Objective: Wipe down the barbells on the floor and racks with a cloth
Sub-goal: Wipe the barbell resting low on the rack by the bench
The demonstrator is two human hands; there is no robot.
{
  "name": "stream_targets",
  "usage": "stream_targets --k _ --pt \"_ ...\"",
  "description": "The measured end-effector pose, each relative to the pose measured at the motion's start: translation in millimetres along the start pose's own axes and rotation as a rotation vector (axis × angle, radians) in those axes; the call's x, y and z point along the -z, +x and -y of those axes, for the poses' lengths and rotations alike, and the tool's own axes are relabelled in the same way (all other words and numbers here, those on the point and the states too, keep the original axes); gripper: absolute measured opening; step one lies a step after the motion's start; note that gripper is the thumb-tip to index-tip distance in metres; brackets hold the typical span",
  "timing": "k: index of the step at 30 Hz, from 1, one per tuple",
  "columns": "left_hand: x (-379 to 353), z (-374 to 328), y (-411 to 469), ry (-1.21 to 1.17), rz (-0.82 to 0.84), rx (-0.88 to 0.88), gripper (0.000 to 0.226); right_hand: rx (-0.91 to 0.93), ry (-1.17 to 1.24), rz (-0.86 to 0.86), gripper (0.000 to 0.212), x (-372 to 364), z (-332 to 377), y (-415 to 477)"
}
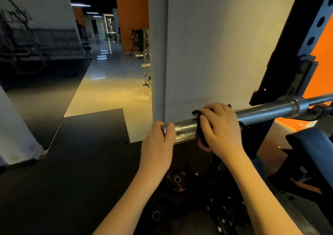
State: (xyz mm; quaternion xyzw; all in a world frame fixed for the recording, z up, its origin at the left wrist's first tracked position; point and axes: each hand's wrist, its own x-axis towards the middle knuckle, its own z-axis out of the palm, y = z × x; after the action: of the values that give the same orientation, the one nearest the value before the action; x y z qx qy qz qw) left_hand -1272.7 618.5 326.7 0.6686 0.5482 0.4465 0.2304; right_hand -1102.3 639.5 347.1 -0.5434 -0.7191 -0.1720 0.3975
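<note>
Well, the left hand (160, 137) is curled round the very end of the barbell (266, 110), and I'd say that's to stop the sleeve spinning while it gets rubbed. The bar itself lies on the rack (295, 45), its collar just beside the upright's hook, with this free end sticking out past the rack's left side. Next along, a dark cloth (202, 140) is wrapped over the sleeve (a pinkish bit hangs below). The right hand (221, 126) is clamped over it, fingers folded round bar and cloth together, so the whole curve gets wiped at once. Down on the floor under the bar lie some weight plates (177, 179).
</note>
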Motion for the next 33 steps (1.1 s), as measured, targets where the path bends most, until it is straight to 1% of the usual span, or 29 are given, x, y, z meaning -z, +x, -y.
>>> stream_targets --k 1,2,3,4,6,8,9,10,12,13,14,15,17,18,19,20,22,23,24,25,26,27,29,30,31,33 --pt "-1 5 0 0.042 -0.01 -0.062 0.03 -0.064 -0.014 -0.024 0.04 1 -7 2" --pt "-2 10 1 0.092 -0.03 -0.133 0.04 -0.115 -0.024 -0.046 0.04 0 -6 2" --pt "-3 14 3 0.14 -0.053 -0.203 0.048 -0.146 -0.036 -0.053 0.04 -2 4 0" --pt "-5 19 5 0.167 -0.092 -0.271 0.051 -0.149 -0.037 -0.04 0.039 -6 19 -4" --pt "-5 24 5 0.215 -0.197 -0.388 0.042 -0.06 0.014 0.0 0.037 -11 46 -15" --pt "0 24 8 0.255 -0.2 -0.442 0.039 0.065 0.055 0.05 0.036 -6 44 -14" --pt "3 20 8 0.246 -0.174 -0.425 0.04 0.082 0.049 0.067 0.036 -3 33 -9" --pt "7 15 8 0.185 -0.128 -0.348 0.039 0.044 0.048 0.074 0.036 1 21 -4" --pt "9 8 14 0.079 -0.023 -0.116 0.041 -0.132 0.08 0.03 0.033 8 4 4" --pt "8 5 17 0.094 -0.007 -0.041 0.043 -0.19 0.091 -0.007 0.031 7 5 4" --pt "5 3 19 0.105 -0.006 -0.001 0.042 -0.191 0.093 -0.028 0.029 4 15 2" --pt "2 3 18 0.109 -0.015 0.004 0.035 -0.144 0.093 -0.023 0.028 -2 28 -3" --pt "0 0 12 0.045 -0.037 -0.007 0.025 0.02 0.112 0.031 0.031 -9 48 -13" --pt "1 -1 10 0.027 -0.035 -0.015 0.024 0.085 0.106 0.062 0.032 -7 45 -14" --pt "1 -1 9 0.038 -0.045 -0.047 0.024 0.112 0.078 0.079 0.033 -5 33 -11" --pt "1 -1 9 0.063 -0.066 -0.089 0.024 0.092 0.037 0.076 0.034 -3 17 -6" --pt "-1 1 8 0.085 -0.115 -0.162 0.024 -0.081 -0.003 0.012 0.037 4 -14 2" --pt "-2 1 8 0.084 -0.139 -0.178 0.024 -0.173 -0.008 -0.037 0.038 3 -18 2" --pt "-3 3 8 0.083 -0.161 -0.192 0.024 -0.223 -0.021 -0.08 0.038 0 -11 0" --pt "-4 4 7 0.087 -0.178 -0.202 0.024 -0.228 -0.032 -0.099 0.037 -6 3 -4" --pt "-4 4 7 0.096 -0.185 -0.208 0.024 -0.188 -0.032 -0.087 0.035 -12 20 -10" --pt "-3 3 7 0.117 -0.18 -0.211 0.023 -0.102 -0.009 -0.059 0.034 -14 33 -17" --pt "1 1 7 0.198 -0.147 -0.219 0.022 0.057 0.029 0.001 0.035 -7 24 -17" --pt "4 0 7 0.254 -0.139 -0.234 0.023 0.075 0.013 0.003 0.035 -4 7 -12" --pt "8 -4 8 0.325 -0.135 -0.251 0.027 0.041 -0.012 -0.018 0.035 0 -11 -7" --pt "13 -15 13 0.478 -0.12 -0.264 0.039 -0.131 -0.037 -0.107 0.034 3 -31 -2"
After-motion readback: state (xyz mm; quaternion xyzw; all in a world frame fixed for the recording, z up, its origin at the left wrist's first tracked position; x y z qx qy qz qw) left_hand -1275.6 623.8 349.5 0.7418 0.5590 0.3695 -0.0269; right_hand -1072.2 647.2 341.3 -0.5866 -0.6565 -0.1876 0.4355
